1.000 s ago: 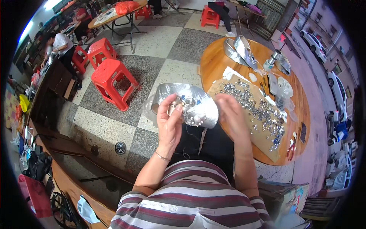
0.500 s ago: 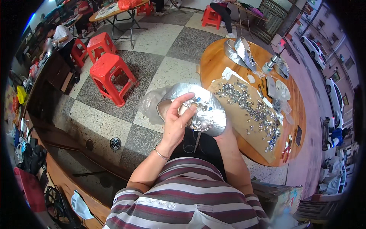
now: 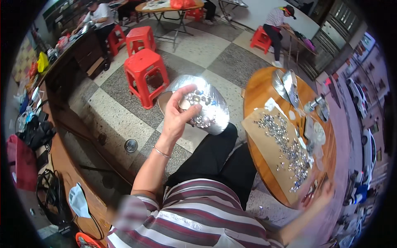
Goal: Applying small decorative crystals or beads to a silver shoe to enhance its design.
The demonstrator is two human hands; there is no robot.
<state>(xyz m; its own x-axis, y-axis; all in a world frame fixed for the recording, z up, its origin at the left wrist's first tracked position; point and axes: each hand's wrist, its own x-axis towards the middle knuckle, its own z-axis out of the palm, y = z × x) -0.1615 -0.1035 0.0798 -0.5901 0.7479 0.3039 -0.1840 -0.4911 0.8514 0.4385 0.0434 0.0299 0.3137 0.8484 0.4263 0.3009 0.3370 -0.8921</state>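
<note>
Your right hand (image 3: pixel 320 194) reaches blurred to the near edge of the round wooden surface (image 3: pixel 258 89); its fingers' state I cannot tell. Farther out, your left hand (image 3: pixel 178 115) cups small silvery round pieces (image 3: pixel 193 99), fingers curled around them, against the crumpled silver foil bag (image 3: pixel 215 109) above your knee, its long axis slanting away leftward.

A crumpled silver foil bag (image 3: pixel 209 103) sits by the left hand (image 3: pixel 178 118).
</note>
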